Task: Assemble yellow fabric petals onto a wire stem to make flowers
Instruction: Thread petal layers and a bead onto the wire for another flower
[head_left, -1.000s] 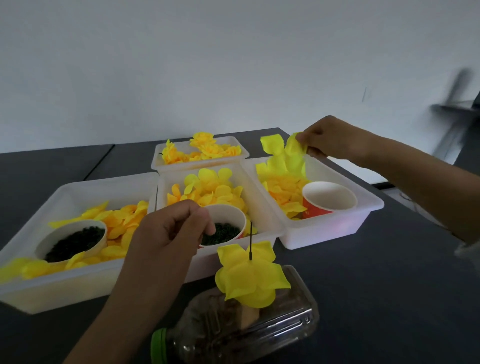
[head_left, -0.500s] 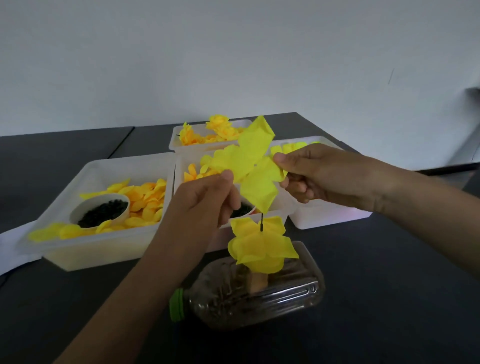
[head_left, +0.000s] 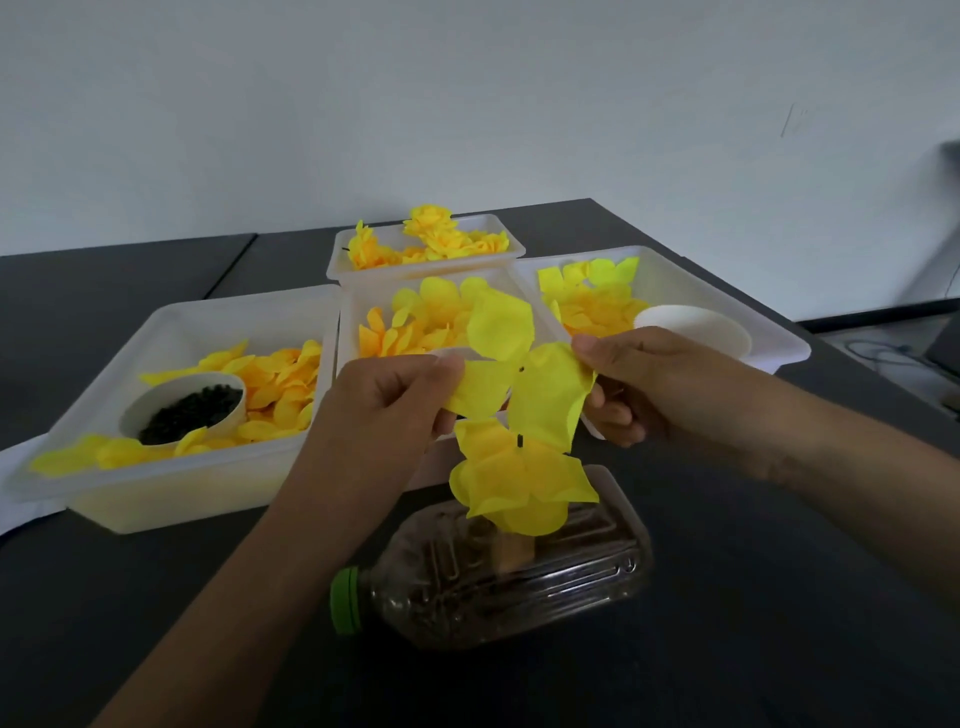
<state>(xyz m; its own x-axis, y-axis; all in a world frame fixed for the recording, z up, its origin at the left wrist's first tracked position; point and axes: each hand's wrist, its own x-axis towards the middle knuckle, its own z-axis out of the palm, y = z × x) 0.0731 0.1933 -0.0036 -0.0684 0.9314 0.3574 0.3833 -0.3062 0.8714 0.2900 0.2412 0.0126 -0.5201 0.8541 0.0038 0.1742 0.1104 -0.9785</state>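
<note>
Your left hand (head_left: 395, 400) pinches one edge of a yellow petal piece (head_left: 511, 374) and your right hand (head_left: 644, 384) pinches the opposite edge, spreading it just above the wire stem (head_left: 519, 441). The stem stands up through a petal layer (head_left: 519, 480) over the bottle (head_left: 498, 577) (lying sideways on the tabletop (head_left: 753, 649)).

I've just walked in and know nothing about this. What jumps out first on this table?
Two hands, the left hand and the right hand, pinch a bright yellow petal piece by its edges above a thin wire stem. That stem already carries petals and stands over a clear bottle lying on its side. Behind are white trays of loose yellow petals, one holding a cup of dark beads.
</note>
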